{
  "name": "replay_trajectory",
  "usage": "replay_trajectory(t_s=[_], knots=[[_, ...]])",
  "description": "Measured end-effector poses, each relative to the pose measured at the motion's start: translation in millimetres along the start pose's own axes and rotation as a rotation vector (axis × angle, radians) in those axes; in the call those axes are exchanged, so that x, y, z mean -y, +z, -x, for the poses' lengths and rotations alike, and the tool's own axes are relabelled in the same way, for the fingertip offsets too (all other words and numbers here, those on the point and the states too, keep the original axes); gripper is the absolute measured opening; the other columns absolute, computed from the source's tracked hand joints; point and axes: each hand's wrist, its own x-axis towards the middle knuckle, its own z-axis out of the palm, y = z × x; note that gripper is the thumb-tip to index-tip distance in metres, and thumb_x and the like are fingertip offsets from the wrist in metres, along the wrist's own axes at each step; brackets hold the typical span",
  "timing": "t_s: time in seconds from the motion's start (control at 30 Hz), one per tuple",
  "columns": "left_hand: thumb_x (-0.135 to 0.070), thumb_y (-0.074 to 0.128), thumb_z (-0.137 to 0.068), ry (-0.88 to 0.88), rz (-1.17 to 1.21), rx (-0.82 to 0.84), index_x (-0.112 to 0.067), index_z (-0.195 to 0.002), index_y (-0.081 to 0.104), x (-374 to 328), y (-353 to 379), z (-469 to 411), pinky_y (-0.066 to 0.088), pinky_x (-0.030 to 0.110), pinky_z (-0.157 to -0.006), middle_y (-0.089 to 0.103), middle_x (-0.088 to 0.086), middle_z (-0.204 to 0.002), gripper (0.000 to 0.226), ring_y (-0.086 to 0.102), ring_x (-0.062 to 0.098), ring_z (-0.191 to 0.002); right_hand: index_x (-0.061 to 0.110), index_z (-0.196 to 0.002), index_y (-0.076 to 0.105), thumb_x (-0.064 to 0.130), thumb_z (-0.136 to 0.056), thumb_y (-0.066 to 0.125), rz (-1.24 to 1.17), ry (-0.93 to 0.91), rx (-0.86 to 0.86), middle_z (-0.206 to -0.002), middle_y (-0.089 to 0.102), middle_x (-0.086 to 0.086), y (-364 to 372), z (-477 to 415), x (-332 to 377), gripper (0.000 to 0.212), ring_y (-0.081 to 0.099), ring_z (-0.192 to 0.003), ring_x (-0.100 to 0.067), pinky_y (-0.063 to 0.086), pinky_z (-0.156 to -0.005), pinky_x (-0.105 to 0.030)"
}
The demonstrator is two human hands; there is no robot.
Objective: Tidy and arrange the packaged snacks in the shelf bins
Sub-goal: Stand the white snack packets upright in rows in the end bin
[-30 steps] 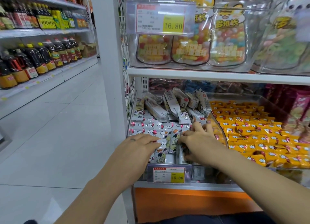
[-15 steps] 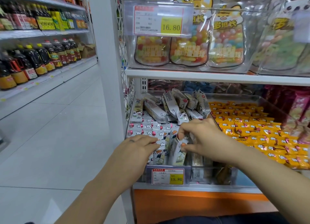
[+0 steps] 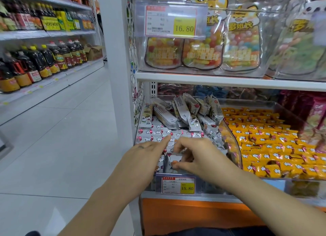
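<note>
A clear shelf bin [image 3: 233, 147] holds white snack packets [image 3: 155, 132] with red and cloud prints, lying in rows at the front and heaped loosely at the back [image 3: 187, 112]. My left hand [image 3: 141, 158] rests on the front rows, its index finger stretched out onto a packet. My right hand [image 3: 199, 156] sits at the bin's front middle, thumb and fingers pinched on one white packet [image 3: 173, 160] that stands on end. My hands hide the packets beneath them.
The neighbouring bin holds rows of orange snack packets [image 3: 264, 144]. A yellow 15.80 price tag [image 3: 178, 185] hangs on the bin's front. The shelf above carries candy bags [image 3: 201, 52] behind a 16.80 tag. A white post [image 3: 114, 59] and oil bottles [image 3: 44, 59] flank the aisle at left.
My right hand has pushed the packet it lifted back down toward the bin's front. My left hand slid forward onto the rows and extended its index finger.
</note>
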Motion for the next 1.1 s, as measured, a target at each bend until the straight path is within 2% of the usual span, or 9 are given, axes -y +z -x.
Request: replay_trajectory(t_s=[0.2,0.33,0.47,0.67,0.77,0.83,0.9,0.97,1.1], knots=[[-0.012,0.053,-0.092,0.003,-0.008,-0.002,-0.032,-0.150,0.003,4.4,6.5,-1.1,0.024,0.024,-0.108,0.033,-0.006,-0.150,0.080,0.030,0.013,-0.137,0.018,-0.080,0.068,0.021,-0.080,0.072,-0.044,0.043,0.018,-0.099,0.066,0.000,-2.0,-7.4,-8.6,0.005,0.056,-0.060,0.000,0.051,-0.072,-0.022],[-0.012,0.053,-0.092,0.005,0.029,-0.030,-0.031,-0.149,0.009,5.5,9.9,-1.1,0.030,0.023,-0.103,0.042,-0.008,-0.144,0.075,0.037,0.013,-0.132,0.023,-0.073,0.065,0.021,-0.079,0.075,-0.053,0.113,0.077,-0.087,0.067,0.004,8.6,-14.4,-9.3,0.011,0.061,-0.073,-0.008,0.051,-0.077,-0.026],[-0.010,0.054,-0.091,-0.004,0.062,-0.027,-0.030,-0.149,0.015,2.9,8.2,-1.8,0.032,0.026,-0.103,0.046,-0.006,-0.141,0.073,0.039,0.015,-0.130,0.029,-0.065,0.058,0.019,-0.079,0.075,-0.015,0.107,0.063,-0.073,0.055,0.012,19.7,-16.4,-9.6,0.024,0.051,-0.066,-0.001,0.044,-0.066,-0.016],[-0.005,0.072,-0.072,0.066,0.077,-0.048,-0.028,-0.124,0.058,5.3,12.4,-1.6,0.044,0.031,-0.096,0.063,-0.005,-0.122,0.058,0.057,0.017,-0.114,0.018,-0.084,0.067,0.022,-0.081,0.072,0.000,0.094,0.078,-0.080,0.057,0.010,23.3,-15.4,-9.6,0.007,0.051,-0.072,-0.005,0.039,-0.067,-0.019],[-0.011,0.092,-0.041,0.107,0.037,-0.081,-0.028,-0.100,0.072,6.3,10.2,-0.8,0.055,0.029,-0.076,0.071,-0.006,-0.106,0.065,0.069,0.015,-0.093,0.020,-0.102,0.071,0.026,-0.086,0.066,0.039,0.040,0.129,-0.093,0.067,0.005,6.1,-7.4,-8.0,0.018,0.057,-0.078,-0.003,0.044,-0.071,-0.018],[-0.012,0.094,-0.036,0.121,0.033,-0.099,-0.030,-0.094,0.073,5.1,8.3,-0.1,0.056,0.026,-0.071,0.071,-0.007,-0.102,0.064,0.070,0.013,-0.087,0.026,-0.110,0.069,0.028,-0.088,0.062,0.057,0.026,0.102,-0.103,0.070,0.009,-11.7,-0.9,-8.8,0.023,0.060,-0.087,0.001,0.045,-0.077,-0.009],[-0.010,0.093,-0.039,0.129,0.050,-0.108,-0.030,-0.093,0.074,5.2,8.7,1.0,0.056,0.026,-0.070,0.071,-0.008,-0.102,0.061,0.069,0.013,-0.087,0.030,-0.115,0.066,0.030,-0.090,0.060,0.176,0.055,-0.004,-0.109,0.068,0.011,-29.8,3.2,-15.9,0.026,0.060,-0.090,0.003,0.046,-0.082,-0.010],[-0.007,0.093,-0.038,0.126,0.042,-0.121,-0.030,-0.093,0.074,5.6,9.1,0.5,0.056,0.026,-0.069,0.071,-0.008,-0.102,0.063,0.069,0.013,-0.088,0.032,-0.118,0.063,0.031,-0.092,0.056,0.401,0.074,-0.082,-0.115,0.066,0.009,-42.2,4.4,-25.3,0.027,0.061,-0.099,-0.006,0.051,-0.088,-0.025],[-0.004,0.092,-0.030,0.126,0.055,-0.110,-0.030,-0.092,0.074,2.8,5.5,-0.2,0.056,0.027,-0.067,0.071,-0.008,-0.101,0.069,0.069,0.013,-0.087,0.031,-0.128,0.052,0.028,-0.094,0.048,0.728,0.048,0.027,-0.127,0.056,0.007,-38.4,8.6,-42.7,0.034,0.054,-0.115,-0.017,0.041,-0.100,-0.033]])
